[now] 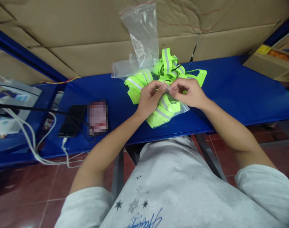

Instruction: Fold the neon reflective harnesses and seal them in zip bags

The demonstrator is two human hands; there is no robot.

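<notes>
Both hands meet over a clear zip bag [184, 108] that has a neon-yellow reflective strap [164, 110] folded inside. My left hand [150, 96] pinches the bag's top edge between thumb and fingers. Close beside it, my right hand [188, 91] pinches the same edge from the right. The bag lies near the table's front edge, its mouth partly hidden by my fingers. Just behind my hands is a loose pile of more neon-yellow straps [168, 65] with grey reflective stripes. Empty-looking clear zip bags [144, 34] lean against the cardboard behind the pile.
The blue table [237, 91] is backed by cardboard [87, 60]. On the left lie a black phone [73, 122] with a white cable [64, 144], a blurred-out flat item [98, 117] and tangled cords. An open cardboard box [271, 63] stands at the right end.
</notes>
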